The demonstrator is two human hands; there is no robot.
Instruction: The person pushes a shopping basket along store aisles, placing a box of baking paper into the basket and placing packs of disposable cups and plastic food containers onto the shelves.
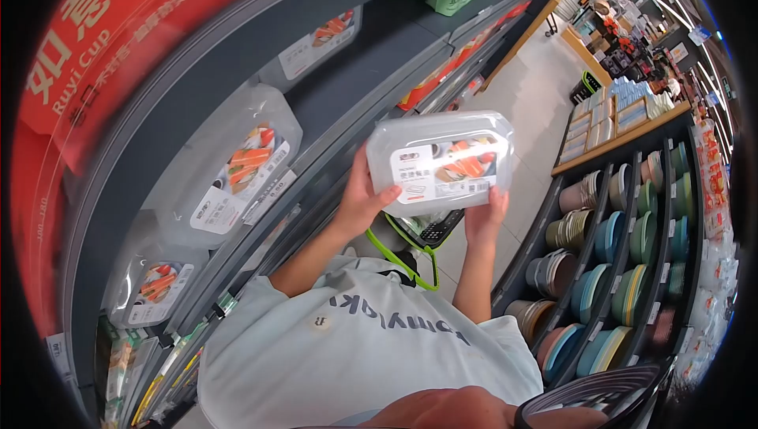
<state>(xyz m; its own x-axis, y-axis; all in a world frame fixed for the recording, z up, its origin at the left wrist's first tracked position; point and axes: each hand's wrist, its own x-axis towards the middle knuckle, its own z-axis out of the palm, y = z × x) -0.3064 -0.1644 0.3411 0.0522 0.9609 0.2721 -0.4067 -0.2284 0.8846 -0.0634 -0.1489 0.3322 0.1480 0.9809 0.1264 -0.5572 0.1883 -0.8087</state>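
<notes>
A pack of clear plastic food containers [440,162] with a printed food label is held up in front of my chest. My left hand [369,188] grips its left end, thumb on the front near the label. At the lower right corner, my right hand [487,214] holds the pack with its thumb on the front. Similar packs stand on the shelf to the left, one large pack [241,172] close by, another [158,291] below it and one [320,38] further back.
A black basket with green handles [430,227] is beyond my torso. Shelves of stacked bowls [592,287] line the right side. A red sign [95,42] fills the upper left. Tiled floor [525,121] runs between the shelves.
</notes>
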